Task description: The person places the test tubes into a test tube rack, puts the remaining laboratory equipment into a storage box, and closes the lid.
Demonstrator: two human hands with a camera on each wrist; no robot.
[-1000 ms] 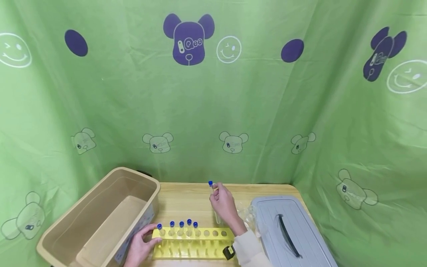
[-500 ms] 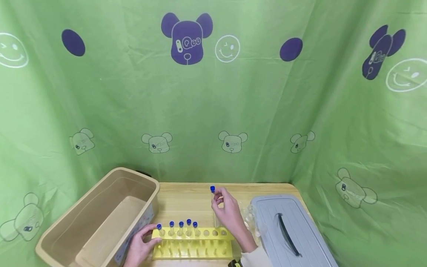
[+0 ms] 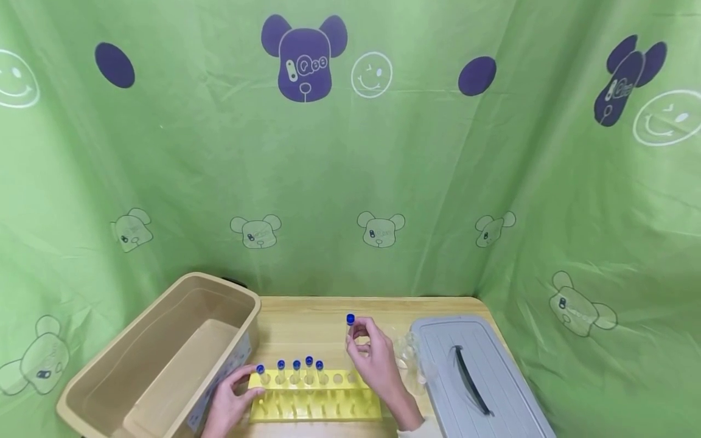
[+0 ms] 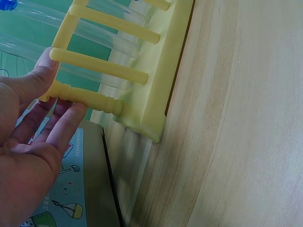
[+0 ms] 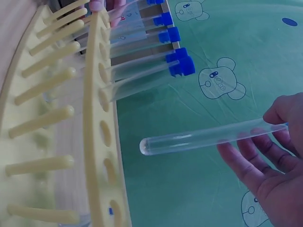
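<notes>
A yellow test tube rack (image 3: 315, 415) stands on the table, with several blue-capped test tubes (image 3: 296, 365) in the holes at its left. My left hand (image 3: 230, 401) grips the rack's left end; in the left wrist view its thumb lies against the upper bar and the fingers reach around the turned end post (image 4: 90, 98). Between thumb and fingertips, my right hand (image 3: 378, 360) pinches another clear test tube (image 5: 189, 140) near its capped end. In the right wrist view the tube's rounded bottom points toward the rack's bare holes, apart from them.
An open tan bin (image 3: 181, 359) stands at the left, beside my left hand. At the right lies a grey lid (image 3: 454, 377) with a black handle. Clear tubes or clear plastic (image 3: 408, 356) lie between the lid and my right hand. A green printed curtain (image 3: 323, 164) surrounds the table.
My right hand has moved toward me and slightly right with the test tube, coming closer to the rack's right half. My left hand keeps its grip on the rack.
</notes>
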